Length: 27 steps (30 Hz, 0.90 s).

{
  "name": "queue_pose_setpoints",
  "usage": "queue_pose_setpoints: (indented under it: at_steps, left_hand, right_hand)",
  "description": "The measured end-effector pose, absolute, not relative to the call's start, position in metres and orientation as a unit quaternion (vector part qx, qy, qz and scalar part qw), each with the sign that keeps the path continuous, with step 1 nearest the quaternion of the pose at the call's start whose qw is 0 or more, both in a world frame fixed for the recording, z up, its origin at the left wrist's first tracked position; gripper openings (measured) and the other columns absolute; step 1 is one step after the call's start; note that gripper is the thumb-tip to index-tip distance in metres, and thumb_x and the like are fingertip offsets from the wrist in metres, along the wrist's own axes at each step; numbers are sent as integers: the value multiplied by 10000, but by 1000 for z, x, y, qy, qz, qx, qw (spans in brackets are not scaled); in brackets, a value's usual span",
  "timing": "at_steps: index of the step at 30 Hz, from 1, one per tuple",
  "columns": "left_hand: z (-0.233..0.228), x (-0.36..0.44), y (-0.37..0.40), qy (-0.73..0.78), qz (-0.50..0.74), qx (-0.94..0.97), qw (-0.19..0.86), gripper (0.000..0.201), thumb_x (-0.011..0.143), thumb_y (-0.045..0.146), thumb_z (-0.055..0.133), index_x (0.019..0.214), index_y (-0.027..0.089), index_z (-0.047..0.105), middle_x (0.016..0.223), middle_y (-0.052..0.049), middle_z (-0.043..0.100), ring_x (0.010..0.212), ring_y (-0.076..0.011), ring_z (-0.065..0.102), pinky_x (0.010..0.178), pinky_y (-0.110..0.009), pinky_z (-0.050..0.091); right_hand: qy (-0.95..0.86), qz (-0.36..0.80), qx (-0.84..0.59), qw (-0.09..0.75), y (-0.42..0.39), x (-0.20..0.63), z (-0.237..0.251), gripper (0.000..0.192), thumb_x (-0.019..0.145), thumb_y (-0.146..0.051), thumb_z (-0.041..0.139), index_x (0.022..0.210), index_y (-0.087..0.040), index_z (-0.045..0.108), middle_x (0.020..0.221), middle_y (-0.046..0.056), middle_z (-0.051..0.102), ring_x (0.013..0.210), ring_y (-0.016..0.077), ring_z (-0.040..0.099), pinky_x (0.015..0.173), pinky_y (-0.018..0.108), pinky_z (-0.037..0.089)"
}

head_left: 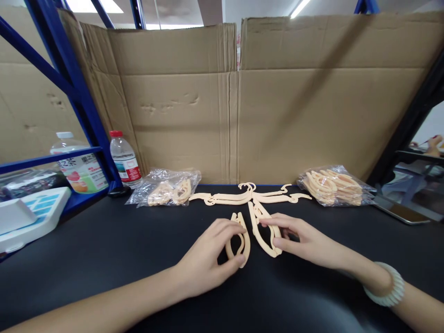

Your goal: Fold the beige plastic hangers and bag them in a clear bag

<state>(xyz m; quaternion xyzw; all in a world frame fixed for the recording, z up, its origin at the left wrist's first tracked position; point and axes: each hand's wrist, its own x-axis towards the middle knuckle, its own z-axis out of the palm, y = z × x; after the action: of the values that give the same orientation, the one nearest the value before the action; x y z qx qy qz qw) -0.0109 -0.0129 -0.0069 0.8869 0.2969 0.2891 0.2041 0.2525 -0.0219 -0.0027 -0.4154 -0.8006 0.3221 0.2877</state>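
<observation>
Cream plastic folding hangers lie on the black tabletop. My left hand (pixel 208 256) has its thumb and fingers closed around the sides of one folded hanger (pixel 247 245). Just to the right, my right hand (pixel 308 240) grips a second folded hanger (pixel 255 226) by its right edge, fingertips above and thumb below. Both folded hangers rest on or close to the table, their narrow ends pointing away from me. Beyond them lie spread-out hangers (pixel 231 199), arms stretched to both sides and hooks at the back; the second folded hanger's top reaches their middle.
Clear plastic bags of hanger parts lie at back left (pixel 166 189) and back right (pixel 333 185). A red-capped bottle (pixel 126 162), a larger bottle (pixel 81 166) and a white device (pixel 34 222) stand left. A phone-like slab (pixel 402 210) lies right. Cardboard (pixel 173 115) walls the back.
</observation>
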Motion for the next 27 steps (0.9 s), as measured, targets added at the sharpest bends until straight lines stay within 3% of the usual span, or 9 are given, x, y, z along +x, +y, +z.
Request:
queue_pose_setpoints:
  at_steps: [5,11,20,27]
  left_hand:
    - [-9,-10,-17,283,206,924,156,294,836,213,602,1129,239,623,1215,-76,596,1105,-253,542,961,-399,454]
    - [-12,-12,-12,303,219,919,126,256,860,193,593,1109,243,619,1162,-52,624,1094,-230,542,954,-369,465]
    - [-16,-12,-7,323,243,909,99,229,857,147,566,1069,230,582,1129,-30,619,1063,-209,535,926,-355,468]
    - [-16,-14,-5,351,244,900,89,207,816,133,563,1003,221,568,1074,-35,620,1011,-224,545,871,-386,471]
  right_hand:
    - [-859,214,-413,212,-26,253,-5,521,884,-380,590,1370,-249,451,1095,61,544,1003,197,543,925,346,456]
    - [-886,135,-418,146,-28,249,-7,539,918,-436,534,1405,-249,398,1051,67,520,963,212,515,905,382,444]
    - [-897,48,-410,162,-18,239,-20,567,904,-454,512,1381,-165,407,1173,138,549,1060,283,498,940,475,392]
    - [-895,36,-404,188,-3,228,-23,633,804,-453,621,1334,-154,450,1219,130,584,1075,278,534,928,422,407]
